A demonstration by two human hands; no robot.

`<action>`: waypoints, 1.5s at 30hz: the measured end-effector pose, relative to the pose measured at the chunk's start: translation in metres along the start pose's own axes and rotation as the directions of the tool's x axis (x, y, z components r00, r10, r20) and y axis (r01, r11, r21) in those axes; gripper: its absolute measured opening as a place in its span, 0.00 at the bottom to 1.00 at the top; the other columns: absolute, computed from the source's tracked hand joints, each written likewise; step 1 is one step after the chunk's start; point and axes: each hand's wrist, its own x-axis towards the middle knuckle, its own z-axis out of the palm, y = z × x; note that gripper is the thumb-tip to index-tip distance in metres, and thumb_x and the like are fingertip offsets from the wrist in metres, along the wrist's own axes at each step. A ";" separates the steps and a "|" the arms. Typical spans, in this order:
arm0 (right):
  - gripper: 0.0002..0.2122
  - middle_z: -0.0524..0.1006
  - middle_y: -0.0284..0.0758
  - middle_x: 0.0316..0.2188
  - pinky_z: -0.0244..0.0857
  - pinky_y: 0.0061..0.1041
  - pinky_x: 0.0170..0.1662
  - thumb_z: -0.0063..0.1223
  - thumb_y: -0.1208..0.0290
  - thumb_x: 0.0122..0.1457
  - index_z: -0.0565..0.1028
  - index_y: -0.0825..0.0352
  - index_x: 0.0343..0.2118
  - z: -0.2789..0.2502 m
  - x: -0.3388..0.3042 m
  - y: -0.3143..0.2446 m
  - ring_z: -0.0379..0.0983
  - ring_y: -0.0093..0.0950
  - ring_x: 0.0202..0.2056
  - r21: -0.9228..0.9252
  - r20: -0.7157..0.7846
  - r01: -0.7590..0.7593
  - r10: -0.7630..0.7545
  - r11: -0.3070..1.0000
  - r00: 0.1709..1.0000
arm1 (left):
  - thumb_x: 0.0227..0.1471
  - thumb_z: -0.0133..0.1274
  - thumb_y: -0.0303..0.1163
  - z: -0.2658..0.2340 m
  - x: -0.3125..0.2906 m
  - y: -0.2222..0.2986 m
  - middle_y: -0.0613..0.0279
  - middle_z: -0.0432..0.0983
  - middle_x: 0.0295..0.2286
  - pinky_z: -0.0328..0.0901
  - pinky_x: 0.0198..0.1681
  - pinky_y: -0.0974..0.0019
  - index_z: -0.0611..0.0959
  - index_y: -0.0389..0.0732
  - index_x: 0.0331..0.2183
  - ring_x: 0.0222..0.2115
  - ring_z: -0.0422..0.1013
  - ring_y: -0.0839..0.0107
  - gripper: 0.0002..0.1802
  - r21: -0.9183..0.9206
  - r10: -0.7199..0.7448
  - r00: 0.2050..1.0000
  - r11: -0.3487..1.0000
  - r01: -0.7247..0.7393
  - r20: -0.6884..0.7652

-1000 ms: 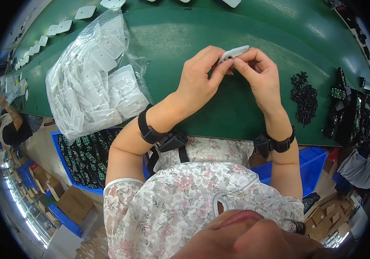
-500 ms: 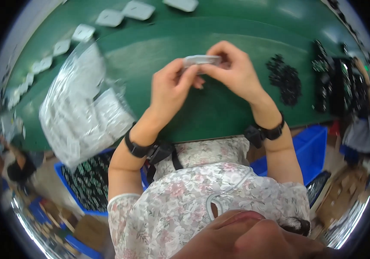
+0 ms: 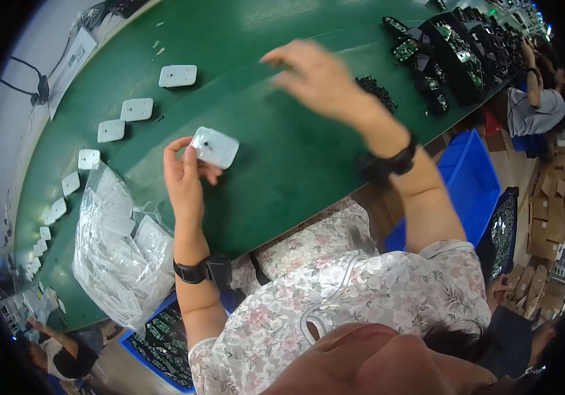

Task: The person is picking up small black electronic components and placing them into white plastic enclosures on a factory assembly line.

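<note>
A white rounded-rectangular plastic cover, with a small dark spot on its face, is held between the thumb and fingers of my left hand above the green table. My right hand is up over the table to the right, slightly blurred. Its fingers are stretched out and apart, and nothing shows between them. Closest to it on the right lies a pile of small black parts. Left of my left forearm, a clear plastic bag full of white covers rests on the table.
White covers stand in a curved row on the green table. Green circuit boards and a black box are at the far right. Blue bins sit below the table edge. Other people work at both sides.
My hands have come apart. The left has moved left with the white cover, while the right has let go and opened. The whole view has turned, showing more of the table's left end.
</note>
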 end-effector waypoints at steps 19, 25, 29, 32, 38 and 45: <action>0.25 0.67 0.34 0.34 0.62 0.28 0.40 0.51 0.78 0.45 0.68 0.60 0.51 -0.106 -0.031 0.121 0.66 0.32 0.38 -0.839 0.337 0.291 0.019 0.460 0.941 | 0.38 0.64 0.45 0.010 -0.014 -0.004 0.54 0.68 0.36 0.64 0.36 0.60 0.71 0.37 0.48 0.39 0.65 0.54 0.37 0.976 0.400 0.903 0.073 -0.203 0.158; 0.27 0.66 0.32 0.39 0.59 0.22 0.50 0.55 0.80 0.49 0.64 0.62 0.55 -0.023 -0.020 0.017 0.65 0.23 0.43 0.513 0.141 -0.265 0.225 0.816 0.964 | 0.38 0.62 0.34 0.009 -0.020 -0.012 0.56 0.68 0.37 0.62 0.39 0.59 0.71 0.39 0.49 0.38 0.65 0.56 0.34 0.947 0.470 0.851 0.086 -0.309 0.235; 0.34 0.64 0.33 0.42 0.58 0.21 0.51 0.56 0.80 0.48 0.57 0.60 0.60 0.017 -0.021 -0.029 0.65 0.23 0.44 0.744 0.407 -0.408 0.127 0.528 0.905 | 0.39 0.58 0.24 -0.003 -0.027 -0.010 0.57 0.70 0.40 0.61 0.43 0.58 0.71 0.39 0.48 0.42 0.65 0.57 0.30 0.871 0.508 0.816 0.228 -0.436 0.276; 0.35 0.65 0.35 0.45 0.59 0.23 0.51 0.57 0.78 0.49 0.55 0.60 0.61 0.020 -0.014 -0.062 0.66 0.25 0.46 0.840 0.425 -0.457 0.166 0.293 0.890 | 0.38 0.57 0.21 -0.006 -0.038 -0.007 0.58 0.71 0.41 0.61 0.45 0.58 0.72 0.40 0.47 0.44 0.65 0.58 0.29 0.847 0.485 0.835 0.300 -0.439 0.261; 0.30 0.69 0.38 0.45 0.59 0.26 0.53 0.58 0.78 0.50 0.59 0.64 0.57 0.037 -0.018 -0.076 0.67 0.26 0.46 0.907 0.391 -0.411 0.182 0.089 0.902 | 0.37 0.57 0.20 0.002 -0.050 -0.012 0.59 0.71 0.41 0.59 0.49 0.57 0.73 0.40 0.46 0.45 0.65 0.58 0.29 0.777 0.474 0.831 0.390 -0.493 0.289; 0.25 0.70 0.36 0.45 0.59 0.25 0.53 0.58 0.79 0.49 0.65 0.66 0.52 0.033 -0.051 -0.051 0.68 0.28 0.46 0.565 0.195 -0.263 0.184 0.782 0.964 | 0.37 0.57 0.20 0.006 -0.057 -0.017 0.60 0.72 0.41 0.59 0.50 0.58 0.74 0.40 0.45 0.45 0.65 0.59 0.27 0.732 0.481 0.829 0.448 -0.514 0.287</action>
